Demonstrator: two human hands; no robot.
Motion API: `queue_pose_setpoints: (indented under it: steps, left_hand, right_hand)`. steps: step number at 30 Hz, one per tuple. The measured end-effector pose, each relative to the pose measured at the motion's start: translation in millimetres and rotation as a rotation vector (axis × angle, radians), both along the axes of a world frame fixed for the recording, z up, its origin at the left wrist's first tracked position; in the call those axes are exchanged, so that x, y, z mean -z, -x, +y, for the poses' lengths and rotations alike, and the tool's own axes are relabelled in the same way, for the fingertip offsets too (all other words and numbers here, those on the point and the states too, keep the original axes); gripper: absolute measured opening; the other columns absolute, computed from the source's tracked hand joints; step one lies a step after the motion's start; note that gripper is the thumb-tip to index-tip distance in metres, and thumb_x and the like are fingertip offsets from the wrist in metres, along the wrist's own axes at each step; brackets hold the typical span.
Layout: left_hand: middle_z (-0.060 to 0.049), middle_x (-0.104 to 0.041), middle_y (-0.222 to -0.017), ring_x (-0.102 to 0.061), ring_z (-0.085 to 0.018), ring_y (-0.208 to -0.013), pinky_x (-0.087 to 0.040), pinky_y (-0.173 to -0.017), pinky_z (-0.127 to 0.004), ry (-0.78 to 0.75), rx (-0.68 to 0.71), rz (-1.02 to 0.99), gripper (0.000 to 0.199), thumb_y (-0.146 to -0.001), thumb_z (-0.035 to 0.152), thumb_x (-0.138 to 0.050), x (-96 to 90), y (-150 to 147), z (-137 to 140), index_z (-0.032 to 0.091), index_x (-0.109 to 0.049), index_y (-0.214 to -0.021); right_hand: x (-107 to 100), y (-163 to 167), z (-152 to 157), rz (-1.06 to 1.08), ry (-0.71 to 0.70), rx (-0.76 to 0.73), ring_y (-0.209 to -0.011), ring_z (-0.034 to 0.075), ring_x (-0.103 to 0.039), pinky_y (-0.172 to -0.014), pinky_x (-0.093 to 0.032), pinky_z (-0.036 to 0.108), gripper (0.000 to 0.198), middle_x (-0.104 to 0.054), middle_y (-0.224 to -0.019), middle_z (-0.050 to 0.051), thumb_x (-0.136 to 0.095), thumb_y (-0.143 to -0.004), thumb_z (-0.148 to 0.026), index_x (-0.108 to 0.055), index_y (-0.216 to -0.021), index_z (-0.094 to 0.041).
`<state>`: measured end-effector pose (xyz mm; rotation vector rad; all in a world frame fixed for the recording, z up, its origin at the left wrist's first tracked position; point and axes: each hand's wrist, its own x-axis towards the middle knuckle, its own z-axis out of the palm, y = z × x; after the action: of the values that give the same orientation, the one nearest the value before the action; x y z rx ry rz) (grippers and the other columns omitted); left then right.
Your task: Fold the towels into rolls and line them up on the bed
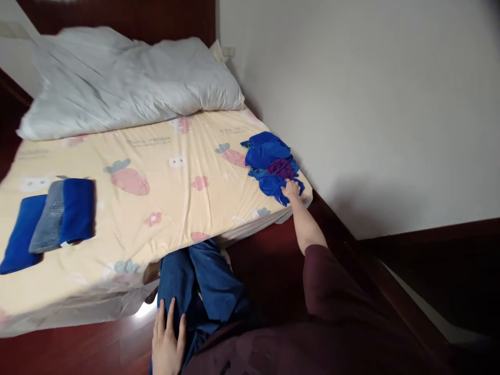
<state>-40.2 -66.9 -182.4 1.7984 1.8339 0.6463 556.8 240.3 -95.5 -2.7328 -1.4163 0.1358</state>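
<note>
My right hand (292,189) reaches out to the bed's right corner, its fingers curled onto a blue cloth (272,186) at the near side of a crumpled pile. More blue cloth (266,151) and a bunched purple cloth (281,167) make up the rest of that heap. The fingertips are partly lost in the folds. Down at the bottom of the view, my left hand (169,338) rests on my thigh with its fingers spread, holding nothing.
Folded blue cloths (78,209) and a folded grey one (49,219) lie at the left of the bed (167,208). A long pale pillow (133,83) spans the head end. The wall (375,114) stands close along the right side.
</note>
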Motion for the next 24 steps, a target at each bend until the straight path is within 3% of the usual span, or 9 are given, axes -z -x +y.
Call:
queue_pose_setpoints:
  steps: [4, 8, 11, 14, 18, 20, 22, 24]
  left_hand:
    - [-0.010, -0.029, -0.169, -0.035, -0.038, -0.153, -0.038, -0.121, -0.063, -0.043, -0.023, 0.028, 0.065, -0.099, 0.052, -0.044, 6.8, -2.0, 3.6, 0.031, -0.038, -0.160]
    - [-0.012, -0.031, -0.168, -0.037, -0.039, -0.151, -0.038, -0.120, -0.063, -0.082, -0.024, 0.067, 0.063, -0.099, 0.052, -0.043, 9.8, -7.1, 1.7, 0.028, -0.042, -0.158]
    - [-0.014, -0.034, -0.167, -0.040, -0.040, -0.149, -0.039, -0.120, -0.062, -0.093, -0.017, 0.077, 0.063, -0.099, 0.053, -0.044, 7.1, -6.4, 3.8, 0.026, -0.045, -0.156]
    - [-0.015, -0.041, -0.162, -0.044, -0.039, -0.147, -0.041, -0.119, -0.061, -0.096, -0.025, 0.056, 0.059, -0.097, 0.052, -0.048, -6.9, -9.2, 4.6, 0.024, -0.053, -0.149]
    - [-0.013, -0.048, -0.156, -0.048, -0.032, -0.145, -0.043, -0.120, -0.056, -0.149, -0.004, -0.064, 0.054, -0.098, 0.047, -0.052, -59.1, -18.7, -6.6, 0.025, -0.053, -0.147]
    - [-0.013, -0.046, -0.158, -0.043, -0.031, -0.148, -0.038, -0.123, -0.055, -0.250, -0.028, -0.080, 0.055, -0.097, 0.044, -0.057, -97.1, -18.2, -15.1, 0.025, -0.050, -0.148]
    - [-0.012, -0.052, -0.152, -0.045, -0.031, -0.147, -0.034, -0.125, -0.058, -0.322, 0.018, -0.052, 0.045, -0.096, 0.040, -0.058, -134.8, -10.4, -24.7, 0.026, -0.057, -0.139]
    - [-0.010, -0.061, -0.140, -0.056, -0.029, -0.137, -0.041, -0.120, -0.054, -0.286, 0.107, -0.030, 0.029, -0.098, 0.036, -0.056, -165.9, 3.8, -36.9, 0.027, -0.066, -0.124]
  right_hand:
    - [4.1, 32.0, -17.9, -0.036, -0.003, -0.158, -0.122, 0.031, -0.053, -0.104, -0.039, 0.048, 0.033, -0.064, -0.126, 0.023, -0.049, -0.097, -0.023, -0.063, -0.127, -0.016]
    - [15.1, 81.4, -48.3, -0.005, -0.012, -0.366, -0.116, 0.028, -0.059, -0.101, -0.040, 0.039, 0.033, -0.063, -0.130, 0.023, -0.051, -0.099, -0.020, -0.060, -0.129, -0.013]
    - [16.9, 127.0, -71.4, 0.104, -0.041, -0.566, -0.103, 0.023, -0.065, -0.090, -0.045, 0.031, 0.030, -0.062, -0.131, 0.017, -0.051, -0.100, -0.019, -0.062, -0.128, -0.017]
    - [8.8, 188.7, -98.8, 0.281, -0.160, -0.827, -0.095, 0.019, -0.065, -0.084, -0.047, 0.027, 0.018, -0.065, -0.119, 0.009, -0.056, -0.102, -0.024, -0.066, -0.116, -0.020]
    - [-13.4, 297.4, -158.6, 0.515, -0.285, -1.130, -0.091, 0.016, -0.065, -0.084, -0.050, 0.026, 0.006, -0.066, -0.107, 0.005, -0.061, -0.098, -0.020, -0.066, -0.102, -0.020]
    - [-25.7, 350.8, -197.3, 0.578, -0.275, -1.292, -0.092, 0.017, -0.065, -0.084, -0.051, 0.026, 0.004, -0.065, -0.106, 0.005, -0.063, -0.096, -0.018, -0.066, -0.098, -0.020]
    - [-36.5, 395.1, -233.9, 0.606, -0.239, -1.481, -0.102, 0.019, -0.064, -0.088, -0.052, 0.028, 0.007, -0.066, -0.106, 0.005, -0.065, -0.092, -0.015, -0.066, -0.097, -0.020]
    - [-45.0, 427.4, -261.7, 0.609, -0.207, -1.654, -0.110, 0.022, -0.062, -0.093, -0.053, 0.030, 0.011, -0.067, -0.106, 0.006, -0.066, -0.089, -0.013, -0.067, -0.096, -0.020]
